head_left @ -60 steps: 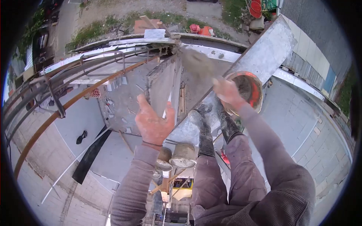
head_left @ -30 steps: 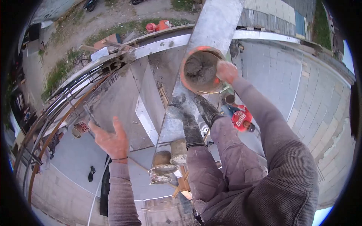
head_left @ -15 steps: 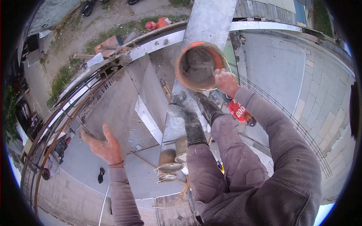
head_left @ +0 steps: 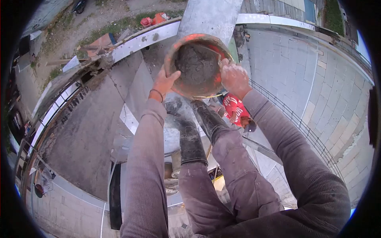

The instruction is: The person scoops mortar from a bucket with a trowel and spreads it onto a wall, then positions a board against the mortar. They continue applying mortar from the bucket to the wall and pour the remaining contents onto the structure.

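A cement-smeared orange bucket (head_left: 194,90), tilted so its mouth faces me, hangs in front of my legs. Wet grey mortar (head_left: 196,61) fills much of its inside. My left hand (head_left: 164,84) is closed over the left side of the rim, thumb on the inner face. On the opposite side, my right hand (head_left: 235,77) grips the rim by the wire handle, and its knuckles are coated with dried cement. Beneath and beyond the bucket runs a pale plank (head_left: 208,18), with my black boots (head_left: 192,142) on it.
A person in a red shirt (head_left: 235,107) is far below, right of my boots. Long steel rebar (head_left: 293,115) runs along the right side. At left stands a broad grey plastered wall top (head_left: 85,139). Several buckets (head_left: 171,184) sit low, partly hidden by my left arm.
My left hand has come up from the lower left and taken hold of the bucket's rim. The bucket has shifted slightly left, and its mortar shows more.
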Demonstrator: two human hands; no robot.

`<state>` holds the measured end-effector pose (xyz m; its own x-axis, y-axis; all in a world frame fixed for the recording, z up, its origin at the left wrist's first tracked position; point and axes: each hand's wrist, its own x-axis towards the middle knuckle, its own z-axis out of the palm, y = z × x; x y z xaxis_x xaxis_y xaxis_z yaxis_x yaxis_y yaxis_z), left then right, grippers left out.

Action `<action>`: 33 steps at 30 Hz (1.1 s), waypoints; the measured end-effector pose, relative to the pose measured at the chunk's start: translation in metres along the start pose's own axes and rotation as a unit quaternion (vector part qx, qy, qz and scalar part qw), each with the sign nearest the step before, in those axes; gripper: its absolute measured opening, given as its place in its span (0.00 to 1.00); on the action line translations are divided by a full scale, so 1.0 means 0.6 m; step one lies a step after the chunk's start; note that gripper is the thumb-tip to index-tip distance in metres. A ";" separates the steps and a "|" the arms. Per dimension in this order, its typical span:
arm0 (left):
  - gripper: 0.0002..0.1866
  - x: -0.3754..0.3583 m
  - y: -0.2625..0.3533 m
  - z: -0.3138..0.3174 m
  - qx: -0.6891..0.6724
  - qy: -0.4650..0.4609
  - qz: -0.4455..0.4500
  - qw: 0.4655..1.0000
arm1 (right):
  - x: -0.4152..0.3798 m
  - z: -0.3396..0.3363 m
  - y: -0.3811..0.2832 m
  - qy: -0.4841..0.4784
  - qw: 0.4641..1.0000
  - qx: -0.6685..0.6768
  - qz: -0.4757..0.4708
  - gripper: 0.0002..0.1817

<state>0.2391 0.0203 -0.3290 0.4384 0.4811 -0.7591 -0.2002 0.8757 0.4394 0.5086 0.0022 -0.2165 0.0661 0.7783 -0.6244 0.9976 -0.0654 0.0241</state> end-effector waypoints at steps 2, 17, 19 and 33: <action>0.31 0.038 -0.043 -0.025 0.273 0.089 0.082 0.955 | 0.001 0.001 0.013 0.103 0.991 -0.088 -0.009 0.12; 0.34 -0.042 0.023 0.206 0.581 0.055 0.218 0.782 | -0.042 0.149 0.167 0.017 0.994 0.052 -0.099 0.08; 0.35 -0.048 0.018 0.215 0.583 0.029 0.213 0.783 | -0.043 0.165 0.179 -0.081 0.986 0.068 -0.128 0.11; 0.25 0.011 0.041 0.140 0.499 0.001 0.189 0.846 | -0.060 0.282 0.088 0.010 0.942 0.292 -0.164 0.13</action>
<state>0.3109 0.0413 -0.2827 0.5065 0.7201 -0.4743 0.5142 0.1893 0.8365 0.5551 -0.1346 -0.3249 -0.2383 0.8273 -0.5087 0.7829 -0.1464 -0.6047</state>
